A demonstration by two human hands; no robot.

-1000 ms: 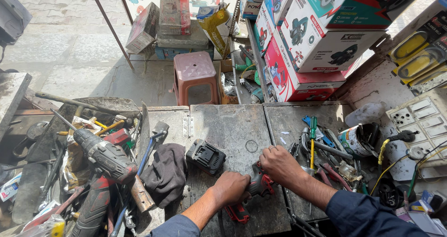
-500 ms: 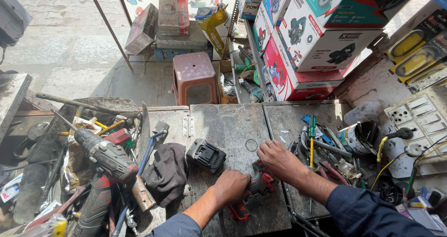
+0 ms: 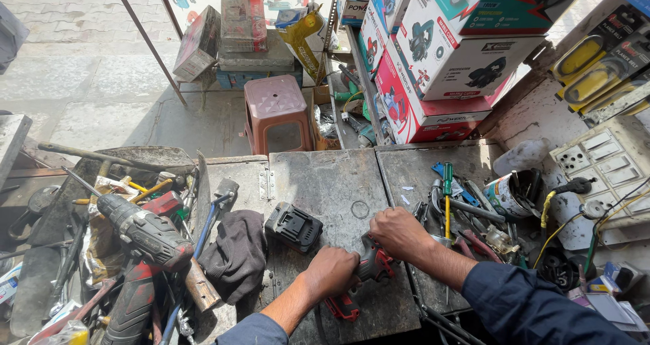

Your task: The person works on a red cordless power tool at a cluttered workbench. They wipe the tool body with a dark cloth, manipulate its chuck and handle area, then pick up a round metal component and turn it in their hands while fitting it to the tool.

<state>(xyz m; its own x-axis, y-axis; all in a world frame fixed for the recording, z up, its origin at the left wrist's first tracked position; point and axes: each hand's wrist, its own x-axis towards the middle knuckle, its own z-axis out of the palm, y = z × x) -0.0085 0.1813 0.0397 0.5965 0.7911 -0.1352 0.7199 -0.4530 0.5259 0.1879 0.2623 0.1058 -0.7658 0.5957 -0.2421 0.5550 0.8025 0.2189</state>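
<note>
Both my hands are on a small red and black cordless power tool [image 3: 369, 267] lying on the dark metal workbench [image 3: 332, 182]. My left hand [image 3: 330, 272] grips its handle from the left. My right hand [image 3: 401, 231] is closed over the tool's front end, hiding it. A black battery pack [image 3: 294, 226] lies loose on the bench just left of my hands, apart from the tool.
A dark rag [image 3: 237, 253] and a large hammer drill [image 3: 145, 233] lie among piled tools at left. Screwdrivers, pliers and a tin [image 3: 508, 195] crowd the right side. A pink plastic stool [image 3: 276, 118] stands beyond the bench, tool boxes [image 3: 447, 54] stacked at right.
My hands have stayed on the tool, shifting only slightly; the view has tilted a little. The battery pack and rag have not moved.
</note>
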